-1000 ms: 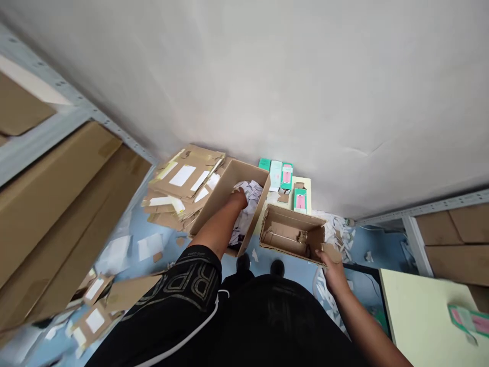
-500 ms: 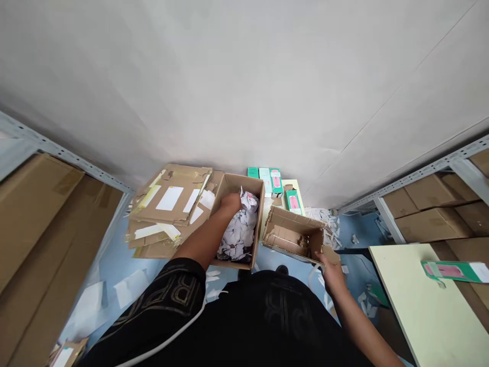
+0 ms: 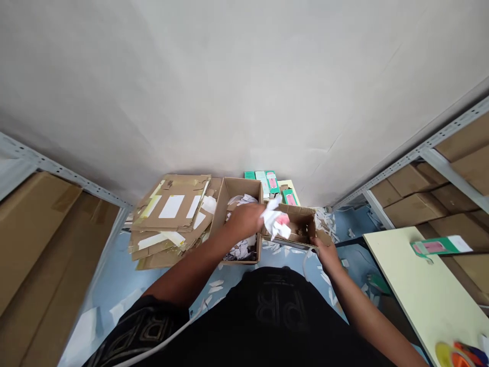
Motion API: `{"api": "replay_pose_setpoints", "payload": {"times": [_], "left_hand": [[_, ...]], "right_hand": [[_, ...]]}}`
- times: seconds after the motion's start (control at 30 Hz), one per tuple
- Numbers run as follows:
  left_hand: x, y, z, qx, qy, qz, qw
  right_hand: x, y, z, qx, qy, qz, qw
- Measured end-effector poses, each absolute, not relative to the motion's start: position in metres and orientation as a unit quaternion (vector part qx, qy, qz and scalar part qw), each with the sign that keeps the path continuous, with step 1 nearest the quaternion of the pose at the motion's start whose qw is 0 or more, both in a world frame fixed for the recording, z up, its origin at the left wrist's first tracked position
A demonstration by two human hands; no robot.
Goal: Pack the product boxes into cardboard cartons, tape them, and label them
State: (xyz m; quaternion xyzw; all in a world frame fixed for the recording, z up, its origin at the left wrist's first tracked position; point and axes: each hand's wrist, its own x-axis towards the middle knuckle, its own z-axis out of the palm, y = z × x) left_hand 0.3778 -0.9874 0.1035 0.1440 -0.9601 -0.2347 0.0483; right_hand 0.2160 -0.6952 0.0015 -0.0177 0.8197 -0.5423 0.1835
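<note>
My left hand (image 3: 247,220) is closed on a wad of crumpled white paper (image 3: 275,224) with a pinkish patch. The wad hangs over the left end of a small open cardboard box (image 3: 282,244). My right hand (image 3: 324,252) grips that box by its right end, near a raised flap; its inside shows brown cardboard, partly hidden by the paper. Beneath my left forearm stands a taller open carton (image 3: 236,187) with more crumpled paper (image 3: 240,251) inside.
Flattened cardboard (image 3: 168,204) is stacked at left. Green and white product boxes (image 3: 263,179) stand by the wall. At right is a pale table (image 3: 405,255) with another green box (image 3: 439,245) and tape rolls (image 3: 451,355). Shelves of cartons flank both sides; paper scraps litter the blue floor.
My left hand has come up out of the taller carton and moved right, bringing crumpled paper over the small box. My right hand keeps its hold on the small box.
</note>
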Motion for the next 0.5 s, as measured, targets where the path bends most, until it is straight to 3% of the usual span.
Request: {"api": "replay_pose_setpoints", "payload": {"times": [0.2, 0.33, 0.5], "left_hand": [[0.342, -0.936, 0.093, 0.073, -0.958, -0.277, -0.004], [0.329, -0.923, 0.089, 0.023, -0.927, -0.375, -0.021], [0.307, -0.894, 0.099, -0.027, -0.908, -0.416, 0.031]], "right_hand": [[0.233, -0.670, 0.009, 0.011, 0.819, -0.549, 0.164], [0.236, -0.638, 0.006, 0.032, 0.811, -0.562, 0.160], [0.223, -0.581, -0.006, 0.069, 0.775, -0.614, 0.129]]}}
